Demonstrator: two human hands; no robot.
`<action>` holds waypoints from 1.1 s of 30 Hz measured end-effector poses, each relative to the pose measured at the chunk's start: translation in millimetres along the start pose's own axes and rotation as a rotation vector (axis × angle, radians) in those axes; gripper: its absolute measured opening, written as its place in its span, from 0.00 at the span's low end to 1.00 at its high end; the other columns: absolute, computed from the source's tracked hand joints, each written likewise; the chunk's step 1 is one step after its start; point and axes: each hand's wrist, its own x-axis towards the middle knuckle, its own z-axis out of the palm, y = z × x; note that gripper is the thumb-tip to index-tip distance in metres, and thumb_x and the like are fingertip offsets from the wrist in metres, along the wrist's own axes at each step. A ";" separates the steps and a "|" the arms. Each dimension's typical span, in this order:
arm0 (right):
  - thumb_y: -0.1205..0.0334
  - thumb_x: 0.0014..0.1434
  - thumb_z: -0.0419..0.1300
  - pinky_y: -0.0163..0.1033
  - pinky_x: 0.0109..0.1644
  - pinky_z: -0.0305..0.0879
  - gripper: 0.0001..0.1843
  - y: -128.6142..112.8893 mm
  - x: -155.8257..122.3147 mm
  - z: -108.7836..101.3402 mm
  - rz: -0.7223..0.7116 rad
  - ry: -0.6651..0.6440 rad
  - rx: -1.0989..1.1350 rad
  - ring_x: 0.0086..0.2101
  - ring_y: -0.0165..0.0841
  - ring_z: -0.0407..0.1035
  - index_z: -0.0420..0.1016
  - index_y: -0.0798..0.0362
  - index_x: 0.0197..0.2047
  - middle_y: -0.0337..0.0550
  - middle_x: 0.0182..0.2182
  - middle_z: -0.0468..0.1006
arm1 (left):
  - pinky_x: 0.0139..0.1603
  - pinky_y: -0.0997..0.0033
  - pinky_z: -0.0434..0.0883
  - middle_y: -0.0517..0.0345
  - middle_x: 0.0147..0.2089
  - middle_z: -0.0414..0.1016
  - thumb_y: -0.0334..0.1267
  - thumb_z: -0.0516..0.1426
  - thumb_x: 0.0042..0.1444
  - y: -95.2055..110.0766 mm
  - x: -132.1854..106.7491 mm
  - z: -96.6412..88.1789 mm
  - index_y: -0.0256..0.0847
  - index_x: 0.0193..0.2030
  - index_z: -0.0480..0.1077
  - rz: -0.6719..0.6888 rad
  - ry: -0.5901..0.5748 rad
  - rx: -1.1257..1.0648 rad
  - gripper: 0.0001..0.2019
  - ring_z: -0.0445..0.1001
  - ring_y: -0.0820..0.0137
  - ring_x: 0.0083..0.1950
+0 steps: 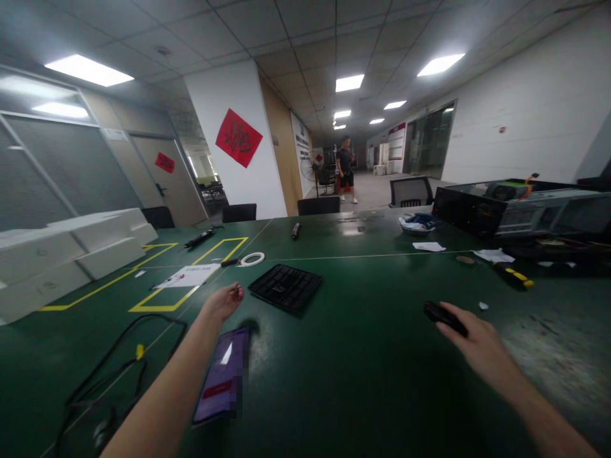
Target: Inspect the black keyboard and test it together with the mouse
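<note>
My left hand (223, 300) reaches out over the green table (363, 375), fingers pinched together on something too small to make out. It hovers just left of a black grille-like panel (285, 287). A phone (222, 374) with a lit screen lies beside my left forearm. My right hand (470, 337) is stretched forward at the right, its fingers closed on a small black object (443, 316), held low over the table.
An open computer case (520, 207) stands at the back right with paper scraps (494, 256) and a yellow-black tool (514, 275) near it. White foam blocks (62, 254) fill the left. A black cable (119, 369), tape roll (252, 259) and paper sheet (187, 275) lie about. A person (345, 168) stands in the corridor.
</note>
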 end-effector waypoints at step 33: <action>0.54 0.43 0.62 0.51 0.52 0.61 0.17 -76.9 -36.8 89.9 0.080 -0.413 0.995 0.49 0.45 0.64 0.74 0.47 0.38 0.44 0.43 0.74 | 0.46 0.66 0.66 0.48 0.45 0.72 0.45 0.57 0.50 -73.0 -170.4 133.2 0.36 0.49 0.68 0.714 -0.805 0.650 0.21 0.70 0.63 0.45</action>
